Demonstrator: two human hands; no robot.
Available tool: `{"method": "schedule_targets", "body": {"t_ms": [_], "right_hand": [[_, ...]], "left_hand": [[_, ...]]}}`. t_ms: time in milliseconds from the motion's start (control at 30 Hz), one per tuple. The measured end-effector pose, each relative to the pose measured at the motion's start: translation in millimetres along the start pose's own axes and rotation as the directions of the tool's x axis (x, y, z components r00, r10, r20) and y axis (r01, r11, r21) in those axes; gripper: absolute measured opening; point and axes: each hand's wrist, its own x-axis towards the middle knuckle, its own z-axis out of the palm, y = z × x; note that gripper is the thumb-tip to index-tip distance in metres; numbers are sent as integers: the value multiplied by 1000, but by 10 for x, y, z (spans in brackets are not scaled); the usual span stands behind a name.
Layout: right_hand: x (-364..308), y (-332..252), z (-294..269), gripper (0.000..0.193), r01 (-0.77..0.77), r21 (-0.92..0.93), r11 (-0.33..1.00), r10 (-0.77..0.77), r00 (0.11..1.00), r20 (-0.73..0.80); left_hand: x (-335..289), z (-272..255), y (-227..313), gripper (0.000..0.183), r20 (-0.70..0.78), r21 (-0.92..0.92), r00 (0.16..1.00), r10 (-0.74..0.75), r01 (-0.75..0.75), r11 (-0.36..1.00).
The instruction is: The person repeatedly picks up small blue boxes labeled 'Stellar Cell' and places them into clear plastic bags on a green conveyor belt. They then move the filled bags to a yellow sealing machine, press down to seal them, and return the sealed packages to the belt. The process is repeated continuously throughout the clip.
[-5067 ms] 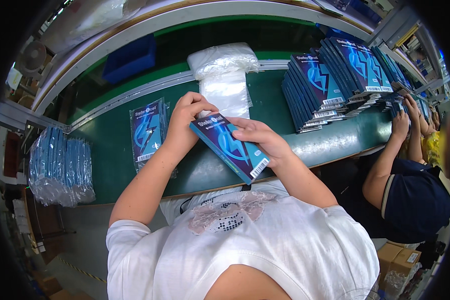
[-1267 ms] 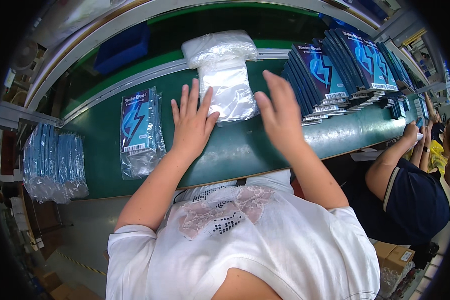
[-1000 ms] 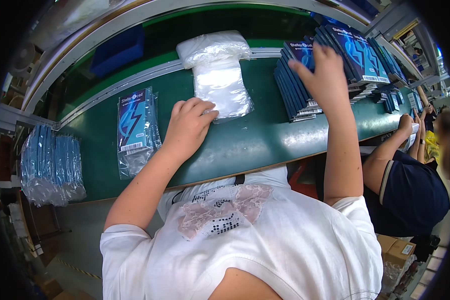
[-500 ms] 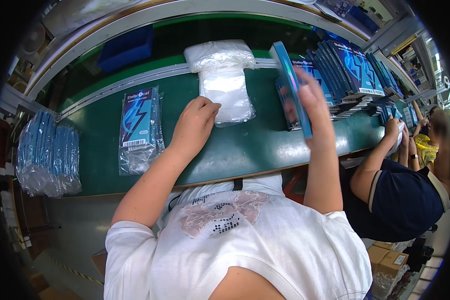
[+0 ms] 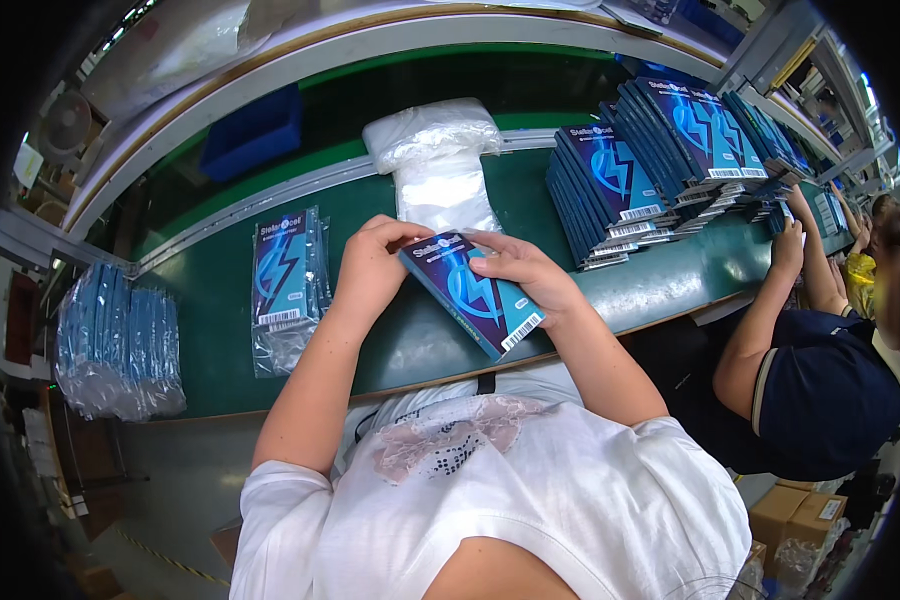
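In my right hand [image 5: 538, 275] is a flat blue and purple box [image 5: 473, 290], tilted, its printed face up and a barcode at the near end. The thumb lies on that face while the fingers go behind it. My left hand [image 5: 372, 262] is closed, fingertips pinched at the near end of a stack of clear plastic bags [image 5: 440, 195], right against the box's far left corner. The box's far end meets the bags; whether it is inside one is hard to see.
Rows of similar boxes [image 5: 610, 180] stand at the right. Bagged boxes lie at left centre [image 5: 282, 270] and stand bundled at the far left [image 5: 120, 340]. A blue bin [image 5: 252, 135] sits behind the rail. A co-worker [image 5: 810, 380] works close on my right.
My right hand has brought the box from the right-hand rows to the bags in front of me, turning its printed face up. My left hand stays by the bags' near end.
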Motion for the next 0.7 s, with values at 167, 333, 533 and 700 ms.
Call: {"method": "schedule_targets", "body": {"t_ms": [167,333,533,700], "right_hand": [[-92,-51,-74,55,79,-155,985,-98,987,-124],[-19,189,-46,26,252,-295,922,-353,860,-368],[-64,233,167,22,321,-289,902,-420,807,-416],[-133,135,205,21,37,-656,754,-309,901,-304]], "left_hand": [[-22,-52,53,16,-37,25,990,-139,139,990],[-106,40,302,20,97,97,995,13,-23,995],[-150,136,178,31,24,-394,942,-336,318,862],[-317,320,330,25,108,-828,945,-310,258,497]]}}
